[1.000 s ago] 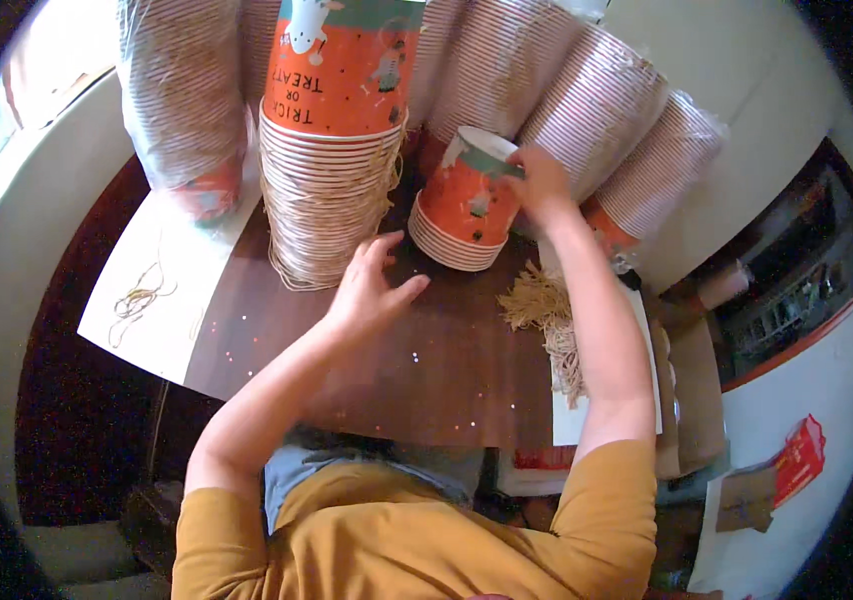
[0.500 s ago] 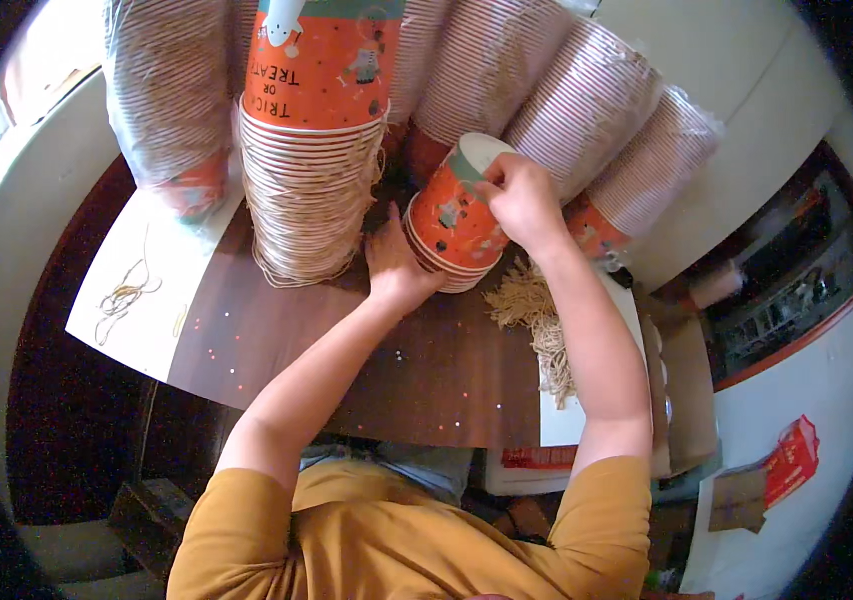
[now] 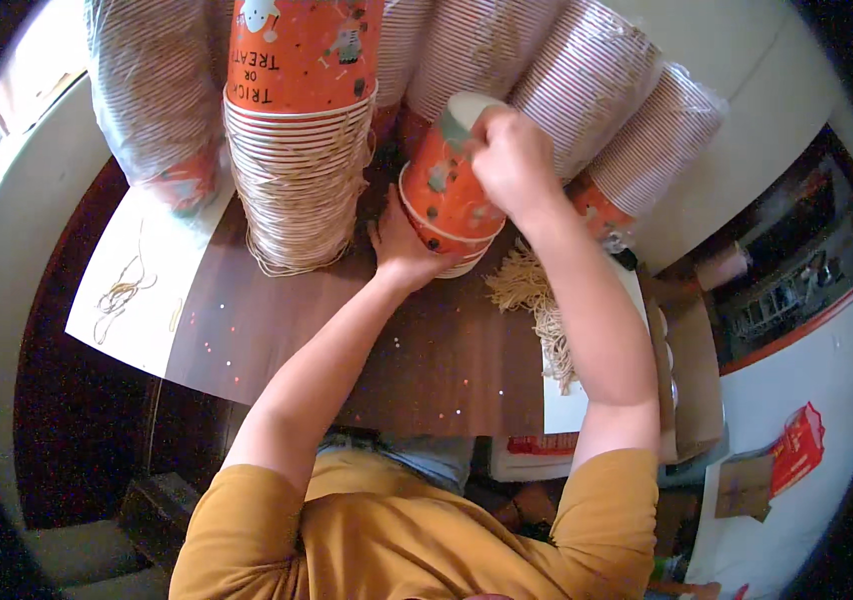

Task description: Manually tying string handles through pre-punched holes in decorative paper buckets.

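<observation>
Well, right hand (image 3: 517,165) clasps upper cup (image 3: 441,182); half-curled left hand (image 3: 411,252) holding lower cups (image 3: 466,265) beneath could slip, tipping them.

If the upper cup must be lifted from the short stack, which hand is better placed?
Probably the right hand: it holds the upper cup near its top, while the left hand is lower, at the rims.

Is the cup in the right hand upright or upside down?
Upside down: the orange cup shows its pale base on top and widens downward.
</observation>
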A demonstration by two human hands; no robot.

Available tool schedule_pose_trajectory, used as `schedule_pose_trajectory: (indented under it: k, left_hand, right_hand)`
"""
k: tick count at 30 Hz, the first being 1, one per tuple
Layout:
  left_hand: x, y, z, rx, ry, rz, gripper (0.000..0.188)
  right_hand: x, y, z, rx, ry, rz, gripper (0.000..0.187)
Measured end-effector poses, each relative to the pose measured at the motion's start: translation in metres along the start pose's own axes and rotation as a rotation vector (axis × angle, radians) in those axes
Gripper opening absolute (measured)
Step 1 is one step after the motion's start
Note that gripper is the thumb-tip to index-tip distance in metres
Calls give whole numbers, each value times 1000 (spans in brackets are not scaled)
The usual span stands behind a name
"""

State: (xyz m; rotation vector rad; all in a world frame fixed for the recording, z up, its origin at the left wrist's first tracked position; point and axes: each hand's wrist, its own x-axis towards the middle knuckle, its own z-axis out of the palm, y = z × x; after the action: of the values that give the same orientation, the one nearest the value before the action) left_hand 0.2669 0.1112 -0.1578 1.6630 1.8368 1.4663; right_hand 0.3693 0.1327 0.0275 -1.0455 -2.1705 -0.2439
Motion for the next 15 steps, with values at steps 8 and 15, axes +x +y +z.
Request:
schedule_pose_trajectory:
  k: [8, 15]
  left_hand:
    - [5, -14, -6, -64, -57, 60, 123]
    - [-60, 19, -69, -291, -106, 220, 78]
  right_hand:
    - [-5, 14, -115, 140, 395, 108, 17]
    - [-155, 62, -81, 1336, 445, 615, 14]
